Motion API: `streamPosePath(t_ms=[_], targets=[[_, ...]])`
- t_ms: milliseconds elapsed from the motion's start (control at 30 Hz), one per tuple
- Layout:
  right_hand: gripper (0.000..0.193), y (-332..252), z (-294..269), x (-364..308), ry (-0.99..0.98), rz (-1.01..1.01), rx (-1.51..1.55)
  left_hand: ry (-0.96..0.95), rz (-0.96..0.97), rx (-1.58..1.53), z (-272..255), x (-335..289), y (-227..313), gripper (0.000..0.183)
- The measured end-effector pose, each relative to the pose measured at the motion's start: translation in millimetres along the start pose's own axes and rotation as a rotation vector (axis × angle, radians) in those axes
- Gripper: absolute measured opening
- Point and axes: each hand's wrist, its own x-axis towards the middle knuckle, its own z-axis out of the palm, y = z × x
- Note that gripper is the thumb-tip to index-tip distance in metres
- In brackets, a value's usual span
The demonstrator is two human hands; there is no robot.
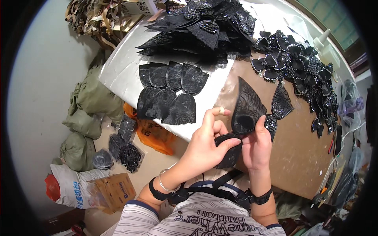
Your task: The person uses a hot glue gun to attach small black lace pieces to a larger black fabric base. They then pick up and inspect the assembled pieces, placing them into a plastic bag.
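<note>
My left hand [206, 143] is closed, thumb and fingers pinching a dark rounded black piece [229, 156] above the table's near edge. My right hand [258, 147] grips the lower end of a pointed black lace piece [249, 104], whose tip points away from me. Both pieces meet between my hands; whether they are joined there is hidden by my fingers. Just beyond my right thumb lie a smaller black lace piece [281, 102] and a beaded black piece [270, 124]. To the left, two overlapping rows of rounded black lace pieces [179, 108] rest on a white surface [122, 76].
A tall pile of black lace pieces [204, 35] stands at the back. Beaded black bow-like ornaments [299, 65] heap on the brown tabletop [291, 157] at right, near a white bottle [322, 38]. Green sacks [98, 94], an orange bag [155, 135] and a cardboard box [118, 192] lie at left.
</note>
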Motion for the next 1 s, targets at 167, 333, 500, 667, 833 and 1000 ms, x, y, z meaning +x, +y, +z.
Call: streamPosePath(t_ms=[167,333,500,667,833,1000], targets=[[0.027,-13.1,4.9,-4.6,-0.014,0.061,-0.278,-0.011,0.022,-0.031,3.3,3.4,-2.8,0.065],[0.036,-15.6,5.3,-0.9,-0.011,-0.036,-0.147,-0.004,0.032,-0.026,10.7,4.4,-8.1,0.066],[0.036,-8.9,-11.2,0.4,-0.008,-0.044,-0.097,-0.050,0.001,-0.045,10.3,7.4,-7.2,0.066],[0.037,-22.2,-19.5,-0.8,-0.065,0.137,-0.171,-0.042,-0.050,-0.093,10.7,9.7,-1.7,0.063],[0.033,-29.2,-17.8,0.6,-0.074,0.092,-0.199,-0.124,-0.148,-0.058,10.8,12.1,1.4,0.069],[0.020,-12.0,-24.3,-0.9,0.113,-0.061,-0.282,-0.133,-0.096,0.164,14.4,11.4,11.4,0.062]])
